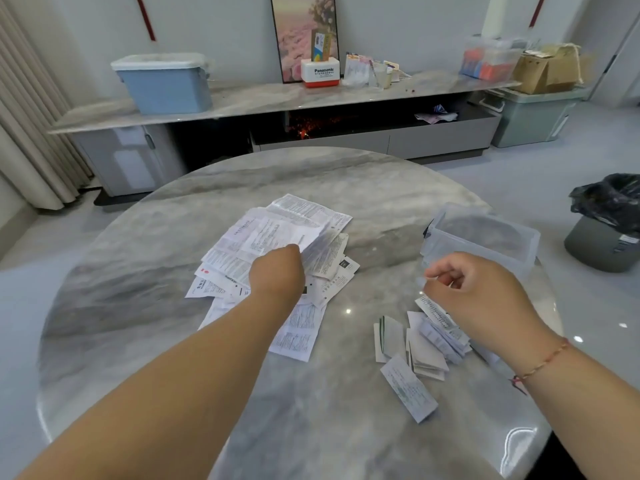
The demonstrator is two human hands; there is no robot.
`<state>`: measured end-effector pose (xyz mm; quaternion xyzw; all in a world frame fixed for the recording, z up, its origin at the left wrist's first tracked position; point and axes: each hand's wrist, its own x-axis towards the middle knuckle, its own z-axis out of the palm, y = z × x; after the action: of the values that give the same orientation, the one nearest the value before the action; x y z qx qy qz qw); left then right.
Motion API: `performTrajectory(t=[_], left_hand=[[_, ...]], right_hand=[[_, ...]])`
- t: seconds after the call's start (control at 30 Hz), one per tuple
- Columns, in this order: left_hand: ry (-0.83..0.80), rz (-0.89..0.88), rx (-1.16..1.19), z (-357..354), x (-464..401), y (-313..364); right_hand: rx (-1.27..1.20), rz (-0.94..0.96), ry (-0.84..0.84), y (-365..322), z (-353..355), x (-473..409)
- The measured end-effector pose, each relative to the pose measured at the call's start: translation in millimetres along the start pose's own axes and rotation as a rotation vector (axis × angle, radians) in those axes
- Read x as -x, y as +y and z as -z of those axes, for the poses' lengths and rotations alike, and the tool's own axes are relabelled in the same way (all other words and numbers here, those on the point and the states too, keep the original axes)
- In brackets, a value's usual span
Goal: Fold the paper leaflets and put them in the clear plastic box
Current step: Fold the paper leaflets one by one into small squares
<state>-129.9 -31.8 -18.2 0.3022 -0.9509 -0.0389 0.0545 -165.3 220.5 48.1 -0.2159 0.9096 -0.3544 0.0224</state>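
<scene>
A loose pile of unfolded printed leaflets lies in the middle of the round marble table. My left hand reaches into the pile with fingers curled under, gripping a leaflet at its edge. A small heap of folded leaflets lies at the right front. My right hand hovers just above that heap with fingers loosely curled and nothing visible in them. The clear plastic box stands on the table's right side beyond my right hand, and looks empty.
A bin with a black bag stands on the floor to the right. Behind the table runs a long marble console with a blue lidded tub, a white Panasonic box and storage boxes.
</scene>
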Motion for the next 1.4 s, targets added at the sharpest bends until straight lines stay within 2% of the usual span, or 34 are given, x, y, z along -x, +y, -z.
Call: performTrajectory(t=[0.13,0.23,0.37,0.43,0.53,0.63,0.73,0.83,0.97,1.0,1.13,1.3,1.4], left_hand=[[-0.023,-0.06,0.17,6,48,-20],[-0.096,-0.181,0.321,14,106,-40],[-0.203,-0.32,0.372,25,172,-67],[-0.219,-0.293,0.406,30,196,-76],[-0.192,-0.211,0.469,32,225,-85],[-0.21,-0.256,0.368,27,246,-94],[-0.163,-0.419,0.069,15,261,-93],[-0.098,-0.507,-0.028,6,268,-86],[0.106,-0.591,-0.145,1,275,-75],[0.152,-0.61,-0.169,-2,275,-76],[0.159,-0.576,-0.114,-19,269,-88],[0.093,-0.558,-0.147,-14,263,-101],[0.017,-0.458,-0.132,0,258,-112]], right_hand=[[0.04,0.104,-0.09,-4,-14,8],[0.067,0.157,-0.176,-6,-26,21],[0.099,0.319,-0.434,-6,-37,43],[0.108,0.382,-0.568,-6,-39,56],[0.106,0.459,-0.673,-7,-43,76],[0.098,0.489,-0.725,-11,-52,103],[0.277,0.6,-0.662,-7,-71,121],[0.429,0.636,-0.601,-5,-86,125],[0.519,0.709,-0.514,0,-99,121],[0.505,0.715,-0.484,2,-102,120],[0.304,0.69,-0.385,12,-111,119],[0.193,0.755,-0.271,12,-109,118],[0.116,0.76,-0.174,1,-93,113]])
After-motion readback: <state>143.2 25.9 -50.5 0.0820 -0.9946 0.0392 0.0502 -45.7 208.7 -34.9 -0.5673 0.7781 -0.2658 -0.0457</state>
